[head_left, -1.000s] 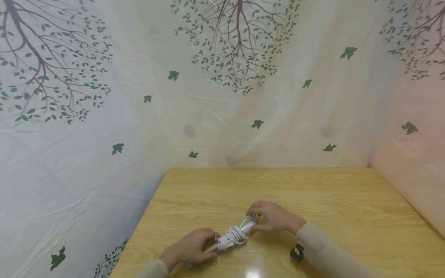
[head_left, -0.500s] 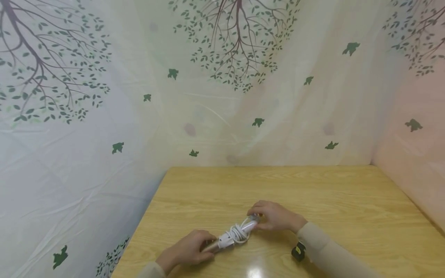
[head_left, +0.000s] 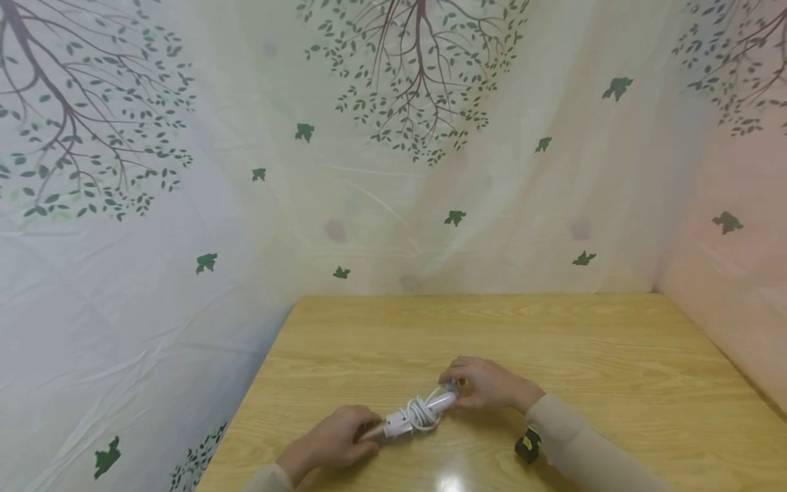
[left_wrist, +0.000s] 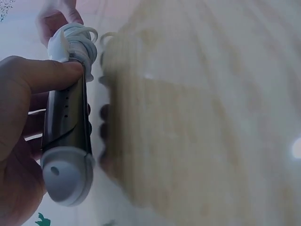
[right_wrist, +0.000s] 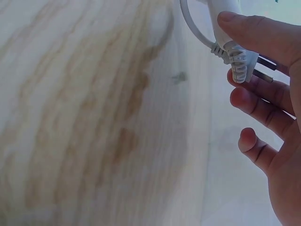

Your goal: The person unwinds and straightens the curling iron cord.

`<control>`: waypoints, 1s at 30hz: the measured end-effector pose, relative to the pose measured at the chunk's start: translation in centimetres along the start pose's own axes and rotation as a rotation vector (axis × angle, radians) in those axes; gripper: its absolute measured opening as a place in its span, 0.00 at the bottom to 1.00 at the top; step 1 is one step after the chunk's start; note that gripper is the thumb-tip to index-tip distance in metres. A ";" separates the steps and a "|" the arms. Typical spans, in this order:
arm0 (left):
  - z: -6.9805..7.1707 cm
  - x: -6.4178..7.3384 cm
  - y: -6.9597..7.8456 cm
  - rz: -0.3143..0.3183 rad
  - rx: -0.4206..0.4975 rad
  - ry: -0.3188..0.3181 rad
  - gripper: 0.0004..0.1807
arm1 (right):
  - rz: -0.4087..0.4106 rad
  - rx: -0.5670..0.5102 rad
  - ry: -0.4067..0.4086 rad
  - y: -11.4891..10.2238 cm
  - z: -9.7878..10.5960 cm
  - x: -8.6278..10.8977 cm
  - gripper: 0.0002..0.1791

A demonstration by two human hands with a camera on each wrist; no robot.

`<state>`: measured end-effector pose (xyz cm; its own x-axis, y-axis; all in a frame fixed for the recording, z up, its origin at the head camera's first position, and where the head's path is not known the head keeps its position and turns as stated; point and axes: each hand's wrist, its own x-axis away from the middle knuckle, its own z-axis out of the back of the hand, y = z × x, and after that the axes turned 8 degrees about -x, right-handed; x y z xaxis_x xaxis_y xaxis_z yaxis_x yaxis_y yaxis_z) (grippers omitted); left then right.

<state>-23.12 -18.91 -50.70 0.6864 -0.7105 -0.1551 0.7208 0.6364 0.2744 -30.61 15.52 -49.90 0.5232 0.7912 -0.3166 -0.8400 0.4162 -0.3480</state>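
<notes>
A hair iron with a white handle and a metallic barrel slants across the front of the table, held between both hands. Its white cord is wound in several loops around the middle. My left hand grips the barrel, thumb on top; in the left wrist view a pale rounded end cap sticks out past the palm. At the far end, my right hand pinches the handle's tip together with the two-pin plug. Thumb and forefinger do the holding there, while the other fingers are spread and bent.
A small black object with a yellow label, like a tape measure, lies beside the right sleeve. The wooden table meets cloth walls printed with trees and leaves at the back and sides.
The left hand has shifted slightly left along the barrel, baring a little more of it. The right hand stays almost still at the handle's end.
</notes>
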 end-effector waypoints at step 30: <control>3.6 -7.3 1.0 -0.020 -0.281 0.275 0.16 | -0.104 -0.056 0.205 0.4 7.4 2.6 0.21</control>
<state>-27.70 -14.18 -45.90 0.6445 -0.6408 -0.4171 0.7065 0.7077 0.0044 -30.66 21.07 -44.33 0.6293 0.6359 -0.4468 -0.7739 0.4606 -0.4346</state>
